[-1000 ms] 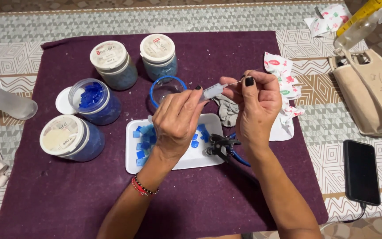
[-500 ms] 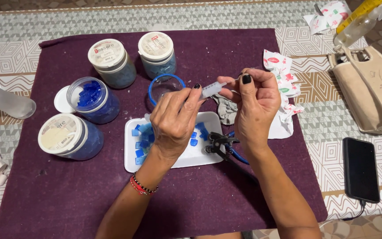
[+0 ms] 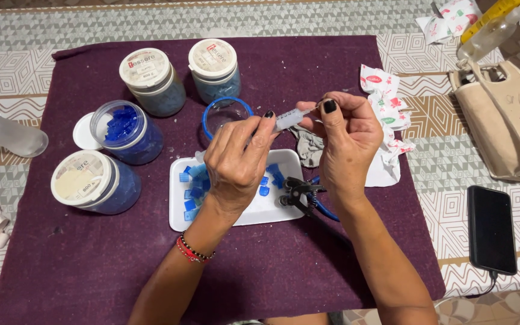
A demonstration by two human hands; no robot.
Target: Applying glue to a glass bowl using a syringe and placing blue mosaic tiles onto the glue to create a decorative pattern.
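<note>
Hands meet above the white foam tray (image 3: 272, 207) near the middle of the purple cloth (image 3: 61, 265): the left hand (image 3: 236, 162) and right hand (image 3: 347, 141) each pinch an end of a small clear tube (image 3: 288, 119), its tip hidden by fingers. Blue square tiles (image 3: 191, 192) lie partly covered in the tray, black nippers (image 3: 299, 194) at its right edge. An open plastic jar (image 3: 126, 131) toward the cloth's left edge holds more blue tiles; three lidded jars (image 3: 151, 81) stand around it.
</note>
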